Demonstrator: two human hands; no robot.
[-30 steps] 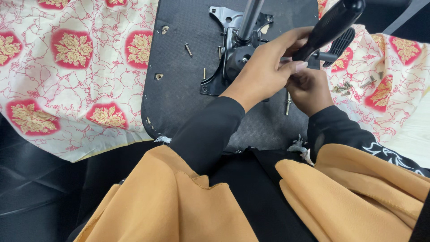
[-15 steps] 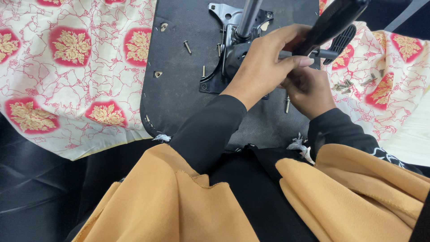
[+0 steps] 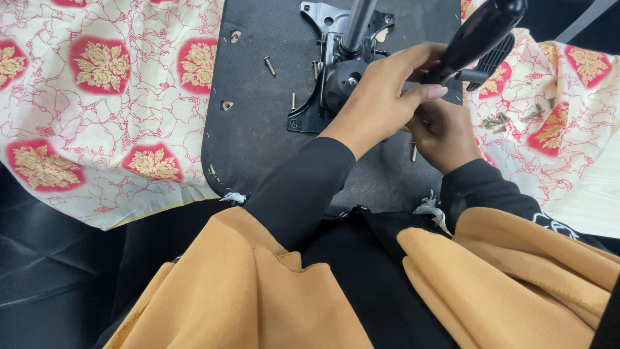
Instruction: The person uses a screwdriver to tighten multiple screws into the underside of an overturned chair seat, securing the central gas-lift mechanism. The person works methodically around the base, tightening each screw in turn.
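No packages, labels, signs, screens.

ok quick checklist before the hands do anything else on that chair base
1. Left hand has a grip on the black lever handle: ok, fingers wrap its lower end.
2. Right hand visibly holding a part: cannot tell, the left hand covers its fingers.
3. Metal plate lies flat on the black seat underside: ok.
4. Loose screws in view on the seat: ok, one screw lies left of the plate.
5. Spare screws within sight on the patterned cloth: ok, a small pile lies right of the hands.
6. Screw under the right hand seated: cannot tell.
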